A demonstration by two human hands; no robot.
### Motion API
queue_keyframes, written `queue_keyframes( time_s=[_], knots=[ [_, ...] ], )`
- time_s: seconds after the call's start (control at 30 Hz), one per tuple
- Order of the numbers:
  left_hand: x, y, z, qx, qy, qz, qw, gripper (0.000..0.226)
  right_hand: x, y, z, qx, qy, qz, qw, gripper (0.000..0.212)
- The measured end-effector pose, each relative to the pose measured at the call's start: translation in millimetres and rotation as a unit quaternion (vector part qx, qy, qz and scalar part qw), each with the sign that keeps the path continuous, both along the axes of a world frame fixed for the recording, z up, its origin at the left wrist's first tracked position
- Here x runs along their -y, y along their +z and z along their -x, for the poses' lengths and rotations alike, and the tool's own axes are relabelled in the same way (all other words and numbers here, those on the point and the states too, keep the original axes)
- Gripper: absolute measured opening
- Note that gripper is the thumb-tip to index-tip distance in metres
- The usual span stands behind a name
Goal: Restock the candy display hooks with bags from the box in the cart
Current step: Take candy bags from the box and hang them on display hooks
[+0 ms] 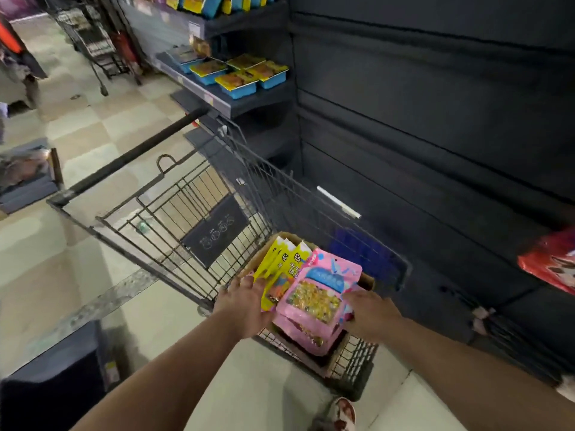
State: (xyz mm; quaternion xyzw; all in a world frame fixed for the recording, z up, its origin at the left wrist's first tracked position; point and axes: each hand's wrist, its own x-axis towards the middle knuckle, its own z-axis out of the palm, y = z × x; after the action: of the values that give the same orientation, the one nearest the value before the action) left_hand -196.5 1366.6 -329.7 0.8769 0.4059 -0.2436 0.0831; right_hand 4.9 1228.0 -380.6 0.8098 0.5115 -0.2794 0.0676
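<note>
Together, left hand (245, 303) presses flat on yellow bags (280, 264) while right hand (370, 312) grips pink bag (314, 298).

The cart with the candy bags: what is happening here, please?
A person reaches with both hands into the cardboard box in the cart. The left hand touches the yellow bags, and the right hand is at the edge of the pink bags. No bag has left the box yet.
</note>
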Motion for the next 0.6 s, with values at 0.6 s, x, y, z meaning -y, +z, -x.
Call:
queue_keyframes(
  time_s=[0.6],
  knots=[
    [-67.5,-89.7,-77.0,-0.058,-0.082,0.137,0.985,0.083,-25.9,-65.3,-31.0,-0.092,-0.141,0.08,0.982,0.07]
  ],
)
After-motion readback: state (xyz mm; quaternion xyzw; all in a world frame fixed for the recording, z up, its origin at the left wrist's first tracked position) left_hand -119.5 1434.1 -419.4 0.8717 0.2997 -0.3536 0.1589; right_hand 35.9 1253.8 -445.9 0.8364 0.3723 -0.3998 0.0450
